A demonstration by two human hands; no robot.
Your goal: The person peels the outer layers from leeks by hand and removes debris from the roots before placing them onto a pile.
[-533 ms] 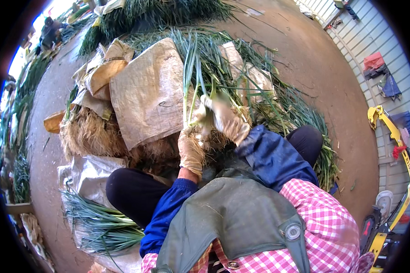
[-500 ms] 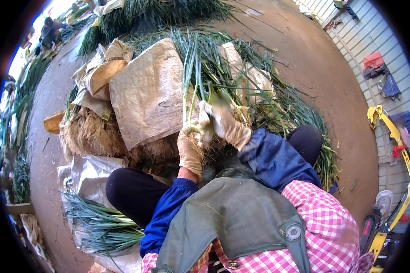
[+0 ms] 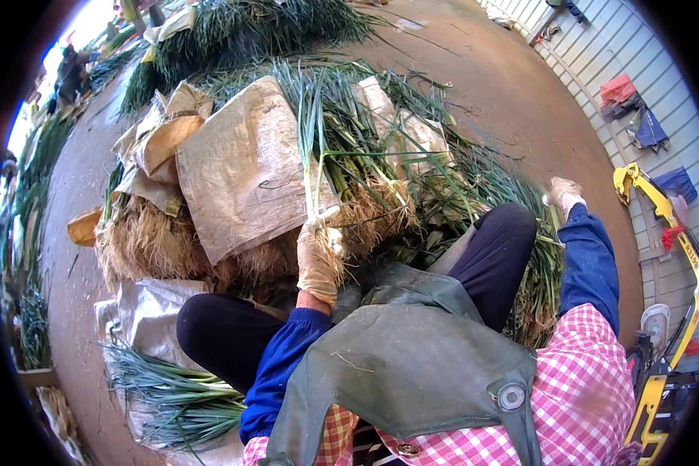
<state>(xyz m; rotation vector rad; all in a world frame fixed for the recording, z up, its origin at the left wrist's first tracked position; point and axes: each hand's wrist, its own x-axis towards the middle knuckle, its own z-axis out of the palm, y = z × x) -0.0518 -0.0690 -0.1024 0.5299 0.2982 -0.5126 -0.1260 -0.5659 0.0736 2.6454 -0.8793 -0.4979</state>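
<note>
My left hand (image 3: 317, 260), in a pale, soiled glove, is closed around the root end of a few green onions (image 3: 311, 182). Their white stems stand up out of the fist, and the green leaves point away from me. Far out to the right is my gloved right hand (image 3: 565, 194), its fingers curled; anything inside them is hidden. Just beyond my left hand lies a big pile of green onions (image 3: 357, 147), with shaggy tan roots (image 3: 377, 210) toward me. A beige woven sheet (image 3: 245, 167) covers part of that pile.
Trimmed-looking green onions (image 3: 182, 396) lie on white sheeting (image 3: 159, 311) at my left. Another heap of green onions (image 3: 264, 31) is at the back. On the right are a yellow metal arm (image 3: 679, 241) and a ribbed wall (image 3: 637, 70). A person (image 3: 71, 74) is at the far left.
My right hand has left the stems at my left hand and swung out to the far right, the arm now extended. The left hand keeps its hold on the green onions.
</note>
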